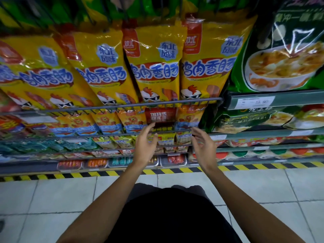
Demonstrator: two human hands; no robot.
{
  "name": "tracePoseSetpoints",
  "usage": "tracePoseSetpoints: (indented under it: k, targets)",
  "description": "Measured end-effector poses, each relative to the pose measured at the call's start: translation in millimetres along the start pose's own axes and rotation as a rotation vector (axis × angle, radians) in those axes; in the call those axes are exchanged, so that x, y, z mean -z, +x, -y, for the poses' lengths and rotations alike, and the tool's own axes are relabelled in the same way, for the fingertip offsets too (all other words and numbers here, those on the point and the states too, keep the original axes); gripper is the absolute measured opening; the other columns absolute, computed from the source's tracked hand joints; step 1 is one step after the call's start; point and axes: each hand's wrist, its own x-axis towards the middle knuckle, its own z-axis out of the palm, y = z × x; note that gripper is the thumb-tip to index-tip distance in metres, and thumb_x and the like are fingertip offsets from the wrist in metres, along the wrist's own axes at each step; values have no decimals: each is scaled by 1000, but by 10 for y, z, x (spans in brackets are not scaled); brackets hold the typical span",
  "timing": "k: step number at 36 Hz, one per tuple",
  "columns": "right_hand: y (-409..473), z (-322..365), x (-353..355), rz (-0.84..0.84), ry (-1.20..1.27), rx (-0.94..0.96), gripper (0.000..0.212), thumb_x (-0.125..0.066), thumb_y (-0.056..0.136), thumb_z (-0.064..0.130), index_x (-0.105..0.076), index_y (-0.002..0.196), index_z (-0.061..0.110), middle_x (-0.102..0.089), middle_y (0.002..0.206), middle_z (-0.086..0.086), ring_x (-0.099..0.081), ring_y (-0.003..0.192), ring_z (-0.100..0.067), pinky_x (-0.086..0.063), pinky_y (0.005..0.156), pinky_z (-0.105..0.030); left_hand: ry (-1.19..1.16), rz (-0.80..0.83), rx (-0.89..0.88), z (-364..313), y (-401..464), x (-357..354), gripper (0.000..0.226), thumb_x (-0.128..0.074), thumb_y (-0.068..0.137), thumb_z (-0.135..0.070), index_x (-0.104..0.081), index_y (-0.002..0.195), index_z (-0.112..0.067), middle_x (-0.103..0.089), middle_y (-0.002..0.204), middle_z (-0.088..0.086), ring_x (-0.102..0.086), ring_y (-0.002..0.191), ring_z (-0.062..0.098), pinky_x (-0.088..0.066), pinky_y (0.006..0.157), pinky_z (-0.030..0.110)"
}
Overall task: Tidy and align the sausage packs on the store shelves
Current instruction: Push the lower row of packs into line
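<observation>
- Floor (52, 199): pale tiles, with a yellow-and-black hazard stripe (73, 175) along the foot of the shelving.
- Left hand (145, 146): raised before the lower shelves, fingers relaxed and spread, grip released; fingertips reach up to the bottom edge of a red sausage pack (160, 115) (contact cannot be confirmed).
- Right hand (204, 145): held level with the left, palm turned inward, fingers loosely extended, grip released and empty.
- Red sausage pack: stands on the second shelf from the top, between orange lion-print packs (129, 118), just behind the wire rail (112, 106). White Chinese lettering on it, the top line reading "加钙".
- Lower shelves: small yellow packs (166, 138) between the two hands; print too small to read.
- Top shelf: a row of large yellow sausage packs (154, 67), leaning at slightly differing angles. Each reads "鸡肉香肠" with "CHICKEN SAUSAGE" beneath, "东北风味" on a blue badge, a red corner logo, and a cartoon rooster in sunglasses.
- Right bay: green soup packs (280, 55) showing a bowl; price tag (255, 103) reads "15.90".
</observation>
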Motion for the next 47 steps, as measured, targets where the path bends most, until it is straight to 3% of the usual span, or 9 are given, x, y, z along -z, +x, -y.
tracePoseSetpoints:
  k: [6,12,16,19,22,30,36,42,47]
  targets:
    - [88,348,-467,223,-73,78,39,-65,100,17,-60,139,18,-65,127,11,-63,113,-4,-53,101,-30,-196,-202,164,390,12,520,53,-62,101,-11,-42,150,-19,-55,135,0,-59,119,19,-52,102,48]
    - [252,651,-1028,352,-143,50,50,-66,100,27,-51,145,12,-62,139,-4,-60,125,-19,-51,104,-39,-118,-104,233,458,198,770,72,-63,102,-19,-23,161,-14,-49,152,8,-54,133,23,-47,109,39]
    - [356,795,-1312,364,-214,-98,57,-65,101,29,-47,145,-1,-58,142,-18,-58,127,-33,-49,105,-45,-63,-71,210,473,321,854,61,-63,101,-15,-36,155,-3,-52,148,13,-54,134,29,-46,111,38]
    - [429,831,-1471,301,-250,-133,39,-66,99,35,-64,119,2,-72,108,-20,-69,97,-33,-56,87,-50,9,-123,173,460,395,883,46,-62,102,-17,-51,144,0,-63,135,14,-61,123,29,-48,103,31]
    - [457,843,-1553,179,-259,-120,24,-68,98,30,-72,103,7,-75,90,-8,-71,81,-26,-56,70,-40,121,-222,67,460,421,888,31,-64,101,-25,-70,122,-3,-74,111,13,-70,104,27,-50,88,26]
    - [343,840,-1439,-9,-213,-39,20,-69,97,30,-75,96,11,-75,84,4,-67,70,-10,-49,62,-30,73,-326,-70,385,421,876,27,-73,95,-31,-78,105,-7,-78,91,5,-71,81,14,-58,79,29]
    - [382,738,-1239,-14,-139,-19,23,-69,96,36,-76,103,15,-77,89,4,-71,78,-12,-59,75,-43,12,-344,-86,119,409,740,26,-73,96,-26,-78,109,-5,-78,94,7,-71,81,16,-59,78,30]
    - [364,770,-1249,-77,-187,57,24,-66,99,32,-76,111,14,-75,80,0,-60,57,-10,-49,55,-36,14,-352,-21,99,434,722,23,-72,95,-18,-77,112,-2,-78,97,10,-72,84,19,-61,82,35]
    - [395,805,-1193,-96,-203,115,25,-67,98,29,-76,114,13,-75,77,1,-60,55,-13,-48,52,-32,-3,-364,-28,80,418,718,20,-73,94,-14,-77,110,-2,-78,95,10,-68,80,13,-60,82,31]
